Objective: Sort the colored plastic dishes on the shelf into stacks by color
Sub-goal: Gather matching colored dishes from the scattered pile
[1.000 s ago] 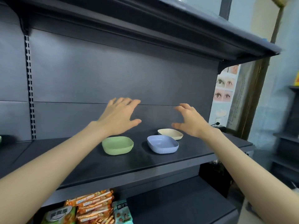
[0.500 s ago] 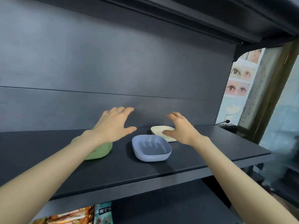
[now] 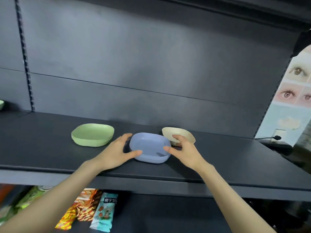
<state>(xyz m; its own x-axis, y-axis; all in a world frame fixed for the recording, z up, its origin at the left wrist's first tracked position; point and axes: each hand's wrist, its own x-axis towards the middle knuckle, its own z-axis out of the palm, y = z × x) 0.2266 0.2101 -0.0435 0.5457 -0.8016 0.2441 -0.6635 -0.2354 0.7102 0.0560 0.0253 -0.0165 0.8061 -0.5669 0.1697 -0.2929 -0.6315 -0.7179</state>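
I work at the middle shelf, where the dishes sit in three groups by colour. The green dishes are on the left, the blue dishes in the centre near the front edge, and the beige dish to the right and further back, just beside the blue ones. Ridged lines along the blue and green rims indicate nested stacks. I cannot tell whether the beige is one dish or several.

My left hand brackets the left side of the blue stack. Its fingers are nearly straight and spread, the thumb lies against the near rim, and the other fingers run along the far left corner. My right hand mirrors it, with the thumb tip against the right rim and the fingers loosely arched behind. I cannot tell whether those far fingers touch the blue stack or the beige dish. Neither hand is wrapped around anything, and the stack rests on the shelf.

I judge this two-sided hold to be for squaring the nested blue dishes, or for sliding them clear of the beige dish so each colour stands apart. The sort looks close to complete.

Snack packets lie on the shelf below. A small green object shows at the far left edge, too cropped to identify.
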